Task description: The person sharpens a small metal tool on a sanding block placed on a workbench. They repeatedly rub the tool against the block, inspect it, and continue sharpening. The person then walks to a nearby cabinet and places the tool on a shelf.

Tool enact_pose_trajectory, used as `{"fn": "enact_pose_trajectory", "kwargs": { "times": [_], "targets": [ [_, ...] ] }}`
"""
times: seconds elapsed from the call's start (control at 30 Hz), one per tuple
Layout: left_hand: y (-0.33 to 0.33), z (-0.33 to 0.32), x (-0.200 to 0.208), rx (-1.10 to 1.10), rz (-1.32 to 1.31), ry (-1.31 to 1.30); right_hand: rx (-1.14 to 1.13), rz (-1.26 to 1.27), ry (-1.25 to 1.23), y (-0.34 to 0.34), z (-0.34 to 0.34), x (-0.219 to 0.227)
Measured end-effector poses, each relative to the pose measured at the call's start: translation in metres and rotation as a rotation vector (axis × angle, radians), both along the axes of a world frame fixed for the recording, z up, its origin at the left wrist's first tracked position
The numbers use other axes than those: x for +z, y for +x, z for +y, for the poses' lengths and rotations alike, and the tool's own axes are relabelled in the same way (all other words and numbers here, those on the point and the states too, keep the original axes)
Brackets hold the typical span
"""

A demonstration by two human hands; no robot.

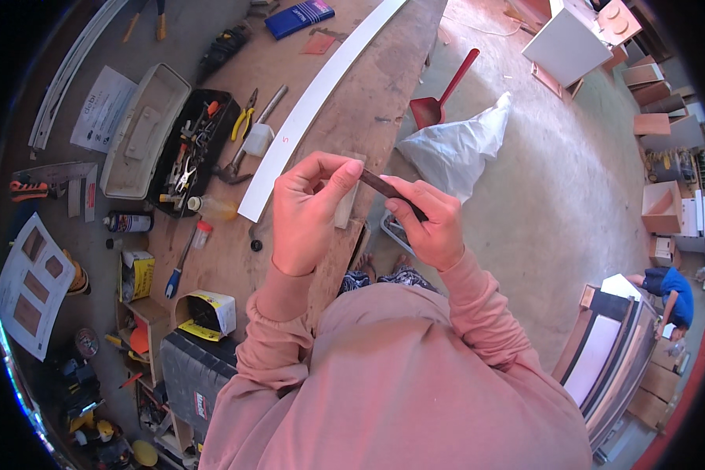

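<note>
My left hand (309, 210) and my right hand (431, 225) are raised in front of my chest, over the edge of a wooden workbench (227, 262). Between them is a short, flat, dark brown strip (381, 186); whether it is wood or metal I cannot tell. The left thumb and index finger pinch its upper left end. My right fingers close round the lower right end, partly hiding it. Beneath the hands, a pale wooden piece (343, 211) rests along the bench edge. A long white strip (309, 110) lies on the bench beyond my left hand.
An open toolbox (211, 141), yellow pliers (244, 119), a hammer (229, 171) and a screwdriver (182, 266) lie on the left. Right of the bench, a red dustpan (429, 111) and plastic sheet (454, 153) are on the floor. Another person (667, 294) bends at far right.
</note>
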State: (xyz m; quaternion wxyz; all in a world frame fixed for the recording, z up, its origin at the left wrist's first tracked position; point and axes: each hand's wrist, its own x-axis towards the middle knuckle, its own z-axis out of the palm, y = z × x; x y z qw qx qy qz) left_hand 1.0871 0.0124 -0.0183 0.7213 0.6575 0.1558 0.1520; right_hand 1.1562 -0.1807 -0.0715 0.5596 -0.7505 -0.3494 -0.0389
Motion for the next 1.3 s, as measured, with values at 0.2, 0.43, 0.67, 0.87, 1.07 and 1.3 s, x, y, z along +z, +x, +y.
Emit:
{"fn": "enact_pose_trajectory", "kwargs": {
  "times": [0.2,0.43,0.67,0.87,1.07,1.3],
  "targets": [
    [-0.009,-0.005,-0.009,0.028,-0.036,-0.056,-0.038,-0.005,-0.023,-0.011,-0.003,-0.002],
    [-0.018,-0.011,-0.012,-0.083,-0.099,-0.028,-0.076,-0.056,-0.007,-0.02,-0.008,-0.007],
    [-0.033,-0.018,-0.009,-0.221,-0.133,-0.418,-0.101,-0.075,0.08,-0.024,-0.017,-0.006],
    [-0.038,-0.023,-0.008,-0.278,-0.2,-0.58,-0.117,-0.136,0.046,-0.028,-0.021,-0.003],
    [-0.04,-0.03,-0.01,-0.279,-0.204,-0.592,-0.122,-0.099,0.08,-0.036,-0.024,-0.007],
    [-0.04,-0.036,-0.008,-0.285,-0.214,-0.577,-0.122,-0.086,0.08,-0.039,-0.029,-0.004]
  ]
}}
